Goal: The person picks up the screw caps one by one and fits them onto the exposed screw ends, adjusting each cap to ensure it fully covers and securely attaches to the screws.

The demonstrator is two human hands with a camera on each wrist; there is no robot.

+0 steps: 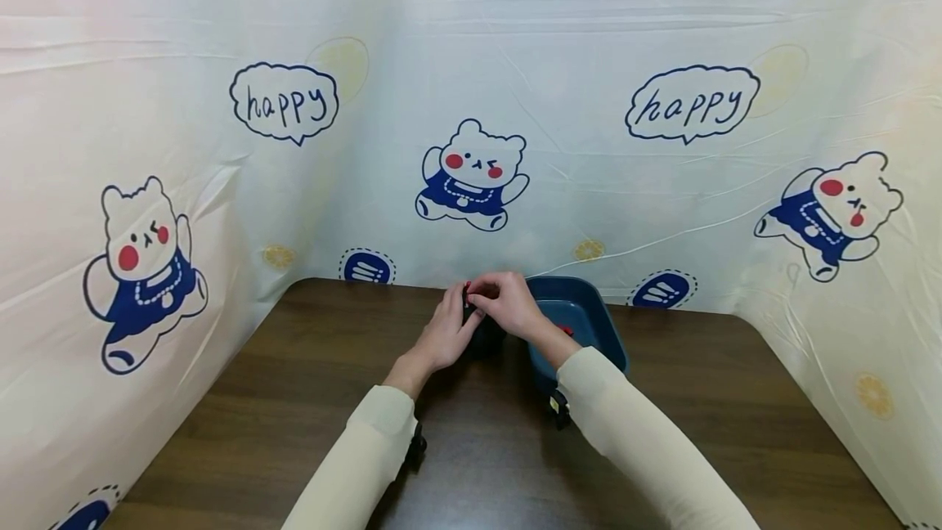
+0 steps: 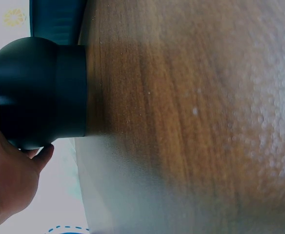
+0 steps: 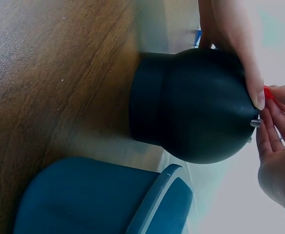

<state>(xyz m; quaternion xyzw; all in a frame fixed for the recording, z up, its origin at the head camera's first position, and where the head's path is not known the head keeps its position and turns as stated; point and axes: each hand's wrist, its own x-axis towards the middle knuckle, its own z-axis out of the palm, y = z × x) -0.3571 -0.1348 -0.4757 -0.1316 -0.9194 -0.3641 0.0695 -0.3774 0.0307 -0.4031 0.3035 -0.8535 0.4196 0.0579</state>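
Observation:
A black ball-shaped body on a short cylindrical base (image 3: 196,107) stands on the table, with small metal studs near its top. My left hand (image 1: 444,330) grips its upper side, thumb over the top and fingers round the far side; in the left wrist view that hand (image 2: 15,180) lies against the black body (image 2: 35,92). At the top, the right hand (image 3: 284,146) pinches a small red piece (image 3: 268,92) between thumb and fingers. Most of the red piece is hidden by the fingers, so I cannot tell its kind.
A blue rectangular bin (image 1: 581,301) stands just right of the black body, with another small red thing (image 1: 566,330) in it, partly behind the right forearm. The brown wooden table (image 1: 294,399) meets a printed cloth (image 1: 471,39) at the back and both sides.

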